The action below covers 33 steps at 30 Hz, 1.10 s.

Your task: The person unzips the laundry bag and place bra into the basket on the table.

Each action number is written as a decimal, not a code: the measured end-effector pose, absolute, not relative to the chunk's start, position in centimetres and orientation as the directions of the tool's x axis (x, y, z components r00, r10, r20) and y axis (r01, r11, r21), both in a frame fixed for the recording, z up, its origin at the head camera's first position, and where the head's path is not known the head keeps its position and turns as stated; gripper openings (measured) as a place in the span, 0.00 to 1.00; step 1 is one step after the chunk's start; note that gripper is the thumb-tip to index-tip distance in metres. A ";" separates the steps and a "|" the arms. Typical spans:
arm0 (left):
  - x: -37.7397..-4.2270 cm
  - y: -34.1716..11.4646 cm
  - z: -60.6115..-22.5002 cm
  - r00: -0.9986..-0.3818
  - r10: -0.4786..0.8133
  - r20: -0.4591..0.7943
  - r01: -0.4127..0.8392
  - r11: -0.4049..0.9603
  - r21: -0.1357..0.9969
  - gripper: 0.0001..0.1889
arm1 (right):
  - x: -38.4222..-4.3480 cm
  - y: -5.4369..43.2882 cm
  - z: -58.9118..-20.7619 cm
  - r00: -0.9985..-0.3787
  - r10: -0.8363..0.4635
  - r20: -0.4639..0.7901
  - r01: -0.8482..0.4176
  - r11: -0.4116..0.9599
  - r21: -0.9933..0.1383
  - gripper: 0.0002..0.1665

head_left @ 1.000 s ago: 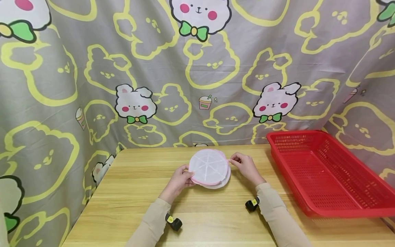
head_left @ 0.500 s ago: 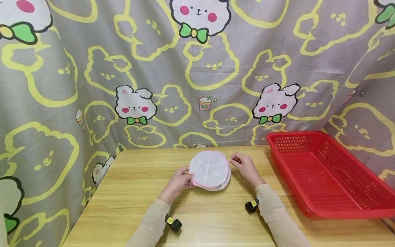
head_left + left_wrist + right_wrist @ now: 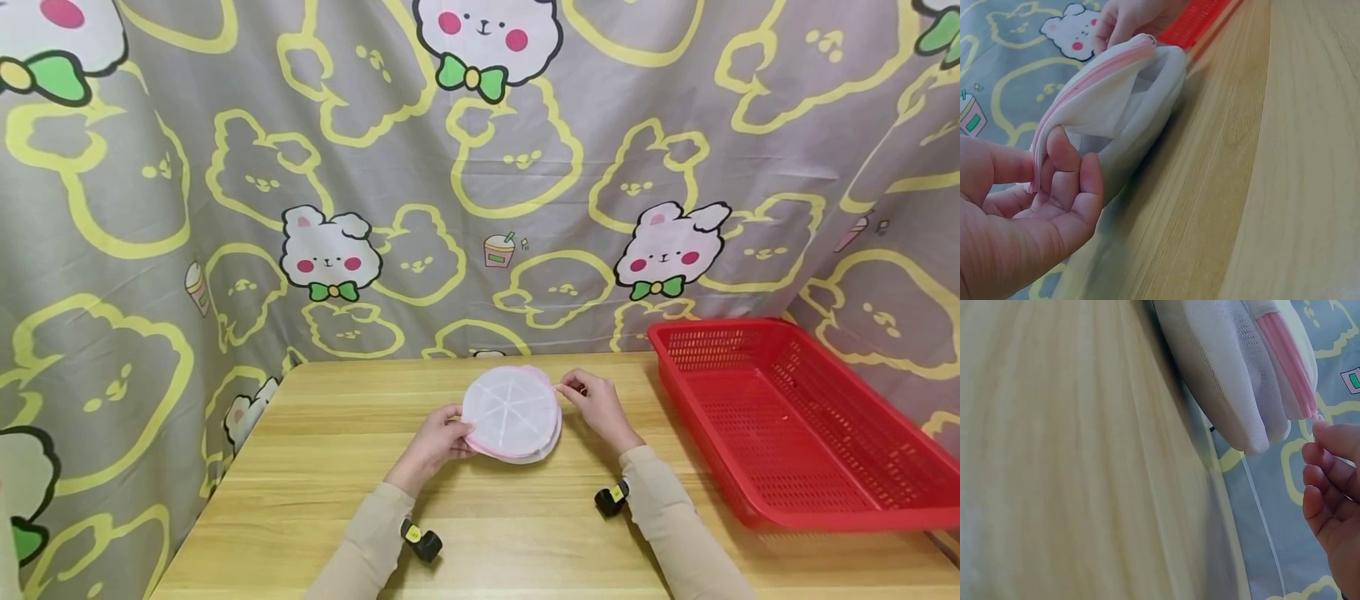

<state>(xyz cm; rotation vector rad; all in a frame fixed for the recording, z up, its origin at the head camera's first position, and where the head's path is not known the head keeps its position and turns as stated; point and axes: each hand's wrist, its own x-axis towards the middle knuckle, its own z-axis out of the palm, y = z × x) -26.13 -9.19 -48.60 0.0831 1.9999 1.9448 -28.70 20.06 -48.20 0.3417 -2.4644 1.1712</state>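
A round white mesh laundry bag [image 3: 512, 410] with pink zipper trim is held tilted above the wooden table. My left hand [image 3: 441, 433] grips its left rim, the thumb on the face and fingers behind. In the left wrist view, the pink zipper [image 3: 1085, 87] runs along the rim, and the bag gapes beneath that edge. Across from it, my right hand [image 3: 597, 403] pinches a small piece at the zipper's right end. The right wrist view shows thumb and forefinger closed there, beside the pink trim [image 3: 1288, 362]; the pinched piece is mostly hidden by the fingertips.
To the right, a red perforated plastic basket [image 3: 810, 442] stands along the table [image 3: 517, 533]. A grey curtain [image 3: 420, 167] with rabbit prints hangs behind the table and at both sides.
The bag has shifted very slightly to the right and tilted a little in my left hand. Both hands keep their hold and nearly the same place.
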 end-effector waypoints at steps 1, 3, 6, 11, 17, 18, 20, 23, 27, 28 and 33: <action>-26.1 -9.2 -48.6 -0.936 0.282 -0.208 -0.200 0.058 0.978 0.15 | -28.7 20.1 -48.2 -0.895 -0.049 0.444 -0.376 0.619 -0.690 0.03; -26.1 -9.2 -48.6 -0.934 0.287 -0.212 -0.203 0.062 0.977 0.16 | -28.7 20.1 -48.2 -0.893 -0.043 0.447 -0.376 0.615 -0.693 0.03; -26.1 -9.1 -48.6 -0.931 0.295 -0.214 -0.206 0.060 0.977 0.17 | -28.8 20.1 -48.2 -0.892 -0.037 0.450 -0.375 0.616 -0.693 0.04; -26.0 -9.0 -48.5 -0.928 0.304 -0.215 -0.213 0.039 0.976 0.17 | -28.9 20.3 -48.4 -0.895 -0.036 0.444 -0.368 0.620 -0.693 0.04; -26.0 -8.9 -48.6 -0.929 0.304 -0.210 -0.215 0.017 0.976 0.18 | -28.8 20.5 -48.2 -0.898 -0.039 0.437 -0.367 0.612 -0.700 0.04; -26.1 -8.8 -48.6 -0.930 0.301 -0.212 -0.217 0.017 0.976 0.19 | -28.8 20.5 -48.1 -0.895 -0.042 0.444 -0.375 0.611 -0.698 0.04; -26.0 -8.9 -48.5 -0.932 0.295 -0.212 -0.216 0.020 0.976 0.20 | -28.8 20.5 -48.2 -0.885 -0.044 0.464 -0.393 0.606 -0.691 0.03; -25.9 -8.9 -48.4 -0.934 0.287 -0.212 -0.212 0.030 0.977 0.21 | -28.9 20.6 -48.3 -0.870 -0.050 0.490 -0.417 0.604 -0.679 0.03; -25.9 -8.9 -48.5 -0.936 0.283 -0.210 -0.207 0.042 0.978 0.23 | -28.8 20.8 -48.2 -0.886 -0.049 0.461 -0.391 0.615 -0.685 0.04; -26.0 -8.9 -48.4 -0.936 0.282 -0.211 -0.208 0.041 0.977 0.24 | -28.7 20.8 -48.1 -0.895 -0.050 0.442 -0.375 0.620 -0.689 0.04; -25.9 -9.2 -48.3 -0.937 0.289 -0.195 -0.198 0.019 0.980 0.26 | -28.4 21.3 -47.9 -0.917 -0.063 0.394 -0.341 0.637 -0.691 0.04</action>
